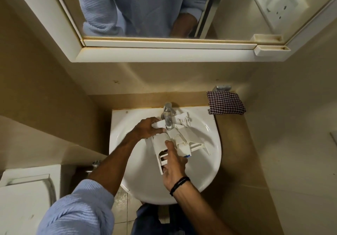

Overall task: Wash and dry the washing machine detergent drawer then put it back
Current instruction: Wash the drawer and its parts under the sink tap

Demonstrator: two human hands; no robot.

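Head view. Grips far end of detergent drawer point(159, 144) with left hand point(147, 128): fingers curled over white front strip, thumb pressed on its near edge, both closed tight on plastic. Holds near end with right hand point(174, 163): index finger stretched straight along drawer top, other fingers hooked into cut-out openings, thumb against lower edge, so a firm grasp and not a flat press. Wears black wristband point(179, 183) on right wrist, ribbed light-blue sleeve point(78, 213) pushed up left forearm.

Keeps drawer tilted and off basin floor, inside white sink point(204, 165), far end tucked right under chrome faucet point(168, 119). Shows white compartments and a small blue piece at drawer's right side, plus a comb-like white part beside faucet, right of spout; cannot tell if that part is joined to drawer. Cannot tell if water is running.

Outward: checked cloth point(226, 103) folded on tan ledge point(235, 136), just right of sink's back corner. Mirror cabinet point(164, 51) above, reflecting blue sleeves and a hand. White toilet point(21, 202) at lower left, well apart from sink.
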